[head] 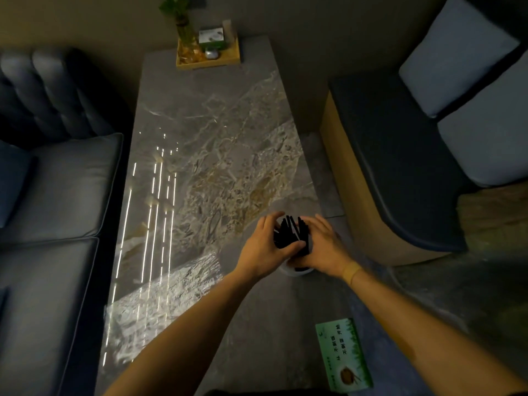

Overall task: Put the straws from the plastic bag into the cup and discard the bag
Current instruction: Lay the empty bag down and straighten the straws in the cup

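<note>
Item: black straws [290, 232], bundled over white cup [294, 270].
I see left hand [264, 248] and right hand [325, 247] clasping the bundle, marble table [217, 132].

Black straws [288, 232]; white cup [285, 269]; grey veined marble table [217, 132]; green card [344, 355]; dark blue sofa [54, 178].

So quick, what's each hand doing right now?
Left hand: closed around the bundle of black straws standing in the white cup.
Right hand: cupped against the same straws from the other side.
</note>
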### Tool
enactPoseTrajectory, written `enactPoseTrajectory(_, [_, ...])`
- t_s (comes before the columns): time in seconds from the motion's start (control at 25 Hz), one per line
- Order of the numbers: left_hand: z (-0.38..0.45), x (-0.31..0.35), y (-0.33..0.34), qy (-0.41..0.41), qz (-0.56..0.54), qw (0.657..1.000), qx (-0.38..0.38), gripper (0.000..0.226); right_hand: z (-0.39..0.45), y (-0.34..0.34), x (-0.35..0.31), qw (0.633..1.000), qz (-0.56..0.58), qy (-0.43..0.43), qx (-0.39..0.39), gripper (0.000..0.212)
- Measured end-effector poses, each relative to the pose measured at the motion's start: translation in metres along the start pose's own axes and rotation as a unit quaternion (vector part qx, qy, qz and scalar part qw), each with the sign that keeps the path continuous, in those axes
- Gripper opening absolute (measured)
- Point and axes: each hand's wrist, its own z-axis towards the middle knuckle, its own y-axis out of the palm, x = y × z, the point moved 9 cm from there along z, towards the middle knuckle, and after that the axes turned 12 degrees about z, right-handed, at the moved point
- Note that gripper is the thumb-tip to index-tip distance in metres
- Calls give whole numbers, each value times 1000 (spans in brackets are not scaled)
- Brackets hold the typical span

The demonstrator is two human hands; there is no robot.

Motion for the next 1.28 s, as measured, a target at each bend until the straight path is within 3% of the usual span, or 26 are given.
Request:
enactPoseTrajectory(0.12, [3,14,2,26,18,999,8,68,-5,-2,-4,998,20,-27,59,102])
enactPoseTrajectory(0.52, [-4,46,4,85,143,984,62,47,-16,-7,-18,978,33,-88,188,54])
enactPoseTrajectory(0.72, [-10,53,-9,83,119,985,94,43,-31,-20,-35,955,37,-138,262,52])
enactPoseTrajectory(0.96, [-14,38,-3,26,18,999,41,48,-31,-13,-37,964,-63,-114,232,67])
enactPoseTrajectory(1.08, [-15,30,0,22,-28,999,-9,52,-27,-6,-26,982,-45,-66,172,67])
enactPoseTrajectory(1.28, [-19,15,-3,6,-80,994,-78,57,-26,-7,-25,984,-26,-77,155,63])
